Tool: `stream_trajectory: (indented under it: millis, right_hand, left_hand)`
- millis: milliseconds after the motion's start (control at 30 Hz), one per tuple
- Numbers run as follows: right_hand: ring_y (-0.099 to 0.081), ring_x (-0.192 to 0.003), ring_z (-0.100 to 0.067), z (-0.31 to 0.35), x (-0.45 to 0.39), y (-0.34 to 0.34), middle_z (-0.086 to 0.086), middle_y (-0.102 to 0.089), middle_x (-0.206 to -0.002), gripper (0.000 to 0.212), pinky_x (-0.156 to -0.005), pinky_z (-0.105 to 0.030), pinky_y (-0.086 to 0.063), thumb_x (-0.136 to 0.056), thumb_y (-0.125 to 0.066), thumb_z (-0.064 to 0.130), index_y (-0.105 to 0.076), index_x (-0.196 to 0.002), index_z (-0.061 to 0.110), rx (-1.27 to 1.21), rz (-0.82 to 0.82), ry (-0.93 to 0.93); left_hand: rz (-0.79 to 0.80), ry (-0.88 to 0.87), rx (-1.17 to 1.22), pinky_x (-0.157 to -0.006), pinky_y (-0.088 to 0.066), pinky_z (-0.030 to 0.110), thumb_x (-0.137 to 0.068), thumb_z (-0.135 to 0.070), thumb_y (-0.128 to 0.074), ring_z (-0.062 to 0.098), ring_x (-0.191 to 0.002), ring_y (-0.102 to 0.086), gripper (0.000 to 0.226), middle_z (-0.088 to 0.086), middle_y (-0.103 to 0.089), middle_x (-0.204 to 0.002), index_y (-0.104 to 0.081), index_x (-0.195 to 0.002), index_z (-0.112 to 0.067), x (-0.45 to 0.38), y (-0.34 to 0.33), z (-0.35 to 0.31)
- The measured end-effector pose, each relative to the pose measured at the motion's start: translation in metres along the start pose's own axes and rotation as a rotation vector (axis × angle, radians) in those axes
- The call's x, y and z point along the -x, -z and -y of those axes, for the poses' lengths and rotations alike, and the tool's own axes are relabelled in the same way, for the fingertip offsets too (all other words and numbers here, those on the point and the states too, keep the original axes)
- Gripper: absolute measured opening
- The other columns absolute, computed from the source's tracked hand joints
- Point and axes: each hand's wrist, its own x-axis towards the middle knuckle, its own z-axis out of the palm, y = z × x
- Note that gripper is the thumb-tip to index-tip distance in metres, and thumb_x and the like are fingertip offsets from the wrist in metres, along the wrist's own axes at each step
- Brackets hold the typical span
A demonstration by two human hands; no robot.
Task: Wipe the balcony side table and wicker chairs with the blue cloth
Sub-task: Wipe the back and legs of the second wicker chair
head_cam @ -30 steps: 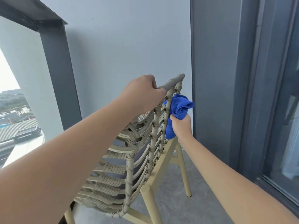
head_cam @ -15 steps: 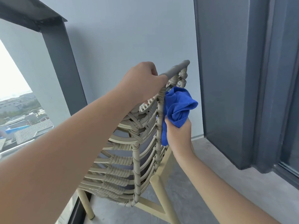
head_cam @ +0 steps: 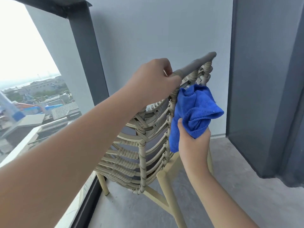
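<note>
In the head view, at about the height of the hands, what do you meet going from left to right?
Hazy city rooftops beyond the balcony edge → dark grey metal post → left hand gripping the grey top rail of the beige wicker chair → bunched blue cloth held by the right hand → dark grey wall panel.

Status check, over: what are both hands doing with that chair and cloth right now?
Left hand grips wicker chair top rail. Right hand holds blue cloth against chair's back. Nothing in the way.
</note>
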Motion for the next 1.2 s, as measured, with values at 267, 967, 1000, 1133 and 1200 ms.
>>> stream_trajectory:
  millis: [267,967,1000,1133,1200]
  right_hand:
    - [-0.066,-0.114,-0.005,0.017,0.019,-0.021,0.026,-0.068,-0.116,0.041,-0.099,-0.032,-0.053,-0.087,-0.069,0.020,-0.056,-0.122,0.038,-0.035,-0.019,-0.110]
    - [-0.068,-0.091,0.011,0.026,0.053,-0.009,0.000,-0.067,-0.120,0.051,-0.071,-0.005,-0.051,-0.089,-0.062,-0.019,-0.051,-0.132,0.006,-0.192,0.260,-0.223]
    - [-0.069,-0.093,0.010,0.025,0.056,-0.013,0.004,-0.070,-0.117,0.054,-0.073,-0.006,-0.051,-0.089,-0.064,-0.018,-0.051,-0.134,0.008,-0.156,0.260,-0.207]
    - [-0.068,-0.090,0.006,0.012,0.065,-0.016,0.026,-0.071,-0.096,0.057,-0.081,-0.011,-0.051,-0.081,-0.075,0.004,-0.057,-0.122,0.040,-0.032,0.225,-0.069]
    - [-0.069,-0.095,0.003,0.011,0.064,-0.011,0.025,-0.072,-0.098,0.055,-0.084,-0.013,-0.053,-0.081,-0.076,-0.002,-0.057,-0.122,0.028,-0.069,0.215,-0.095]
  left_hand:
    - [-0.004,0.146,0.003,-0.068,-0.054,0.038,-0.091,-0.038,-0.063,0.017,-0.072,-0.066,0.013,-0.005,-0.074,-0.081,-0.064,-0.098,-0.027,0.010,0.002,-0.014]
    - [0.100,0.089,0.039,-0.077,-0.061,0.045,-0.091,-0.038,-0.062,0.018,-0.075,-0.071,0.014,-0.006,-0.075,-0.088,-0.061,-0.098,-0.026,-0.002,0.009,-0.007]
    - [0.101,0.089,0.029,-0.076,-0.061,0.043,-0.091,-0.039,-0.062,0.019,-0.074,-0.071,0.016,-0.004,-0.075,-0.090,-0.060,-0.098,-0.025,-0.002,0.010,-0.006]
    - [0.106,0.063,0.037,-0.079,-0.061,0.050,-0.083,-0.045,-0.063,0.027,-0.084,-0.073,0.026,0.001,-0.076,-0.095,-0.061,-0.098,-0.023,-0.002,0.009,-0.003]
    - [0.124,0.071,0.060,-0.080,-0.061,0.052,-0.090,-0.038,-0.064,0.029,-0.084,-0.073,0.019,0.003,-0.075,-0.094,-0.061,-0.099,-0.022,0.000,0.008,-0.005]
